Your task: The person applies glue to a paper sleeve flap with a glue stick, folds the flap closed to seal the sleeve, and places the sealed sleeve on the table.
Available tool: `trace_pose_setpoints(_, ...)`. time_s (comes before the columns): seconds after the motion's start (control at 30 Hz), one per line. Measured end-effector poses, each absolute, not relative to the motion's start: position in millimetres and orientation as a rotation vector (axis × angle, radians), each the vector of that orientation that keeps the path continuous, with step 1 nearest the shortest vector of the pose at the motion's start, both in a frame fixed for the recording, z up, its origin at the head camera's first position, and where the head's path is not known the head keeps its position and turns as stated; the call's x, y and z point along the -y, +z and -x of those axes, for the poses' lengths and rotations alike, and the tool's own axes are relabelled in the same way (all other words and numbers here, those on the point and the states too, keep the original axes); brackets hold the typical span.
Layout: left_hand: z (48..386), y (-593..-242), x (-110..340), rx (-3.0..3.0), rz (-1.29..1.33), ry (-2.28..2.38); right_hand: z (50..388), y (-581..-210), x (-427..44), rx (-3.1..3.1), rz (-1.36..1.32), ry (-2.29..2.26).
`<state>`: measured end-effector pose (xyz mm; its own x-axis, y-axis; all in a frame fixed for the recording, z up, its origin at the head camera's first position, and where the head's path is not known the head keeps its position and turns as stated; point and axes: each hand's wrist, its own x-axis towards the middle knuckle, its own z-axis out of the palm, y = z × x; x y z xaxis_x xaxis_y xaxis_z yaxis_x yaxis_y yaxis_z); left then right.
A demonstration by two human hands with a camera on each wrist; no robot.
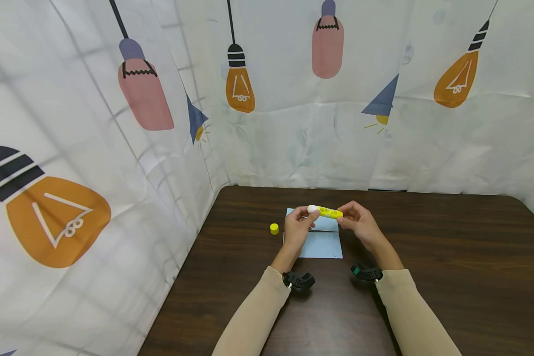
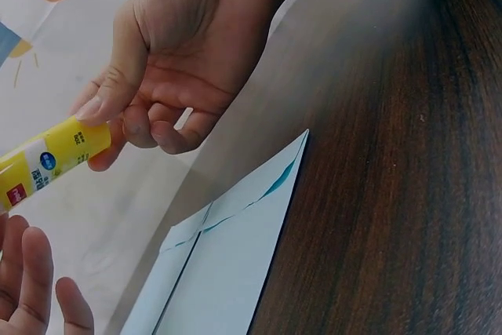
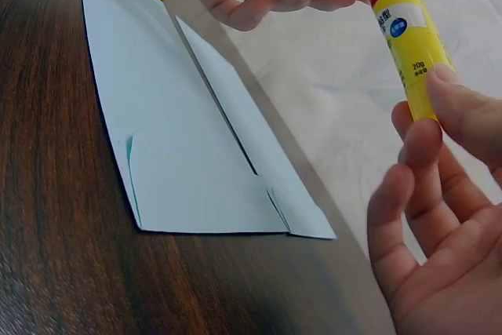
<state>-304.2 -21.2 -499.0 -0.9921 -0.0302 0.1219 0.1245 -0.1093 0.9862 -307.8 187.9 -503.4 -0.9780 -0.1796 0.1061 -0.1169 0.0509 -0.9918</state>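
A yellow glue stick (image 1: 328, 212) is held up, uncapped, between both hands above the paper. My left hand (image 1: 297, 228) pinches its white end between thumb and fingers. At the other end, the thumb and forefinger of my right hand (image 1: 361, 223) grip the yellow base, seen closely in the right wrist view (image 3: 416, 45). Beneath lies a light blue sheet of paper (image 1: 322, 245), with a dark slit or gap across it and a narrower flap (image 3: 235, 100) beyond. Green marks show near its edges. The yellow cap (image 1: 274, 229) stands on the table left of the paper.
The dark wooden table (image 1: 449, 277) extends widely to the right and toward the person. A pale curtain (image 1: 267, 143) printed with lamps and bulbs hangs behind and along the left side. Black straps (image 1: 299, 280) with cameras circle both wrists.
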Motion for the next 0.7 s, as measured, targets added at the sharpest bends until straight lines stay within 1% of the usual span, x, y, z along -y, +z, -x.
trace_pose_setpoints(0.37, 303.8, -494.2, 26.5, 1.996, 0.166, -2.330, 309.5, -503.4, -187.8, -2.048, 0.266, -2.093)
trace_pose_setpoints(0.7, 305.6, -495.0, 25.5, 1.985, 0.196, -2.354, 309.8, -504.5, -188.2, -2.089, 0.288, -2.079)
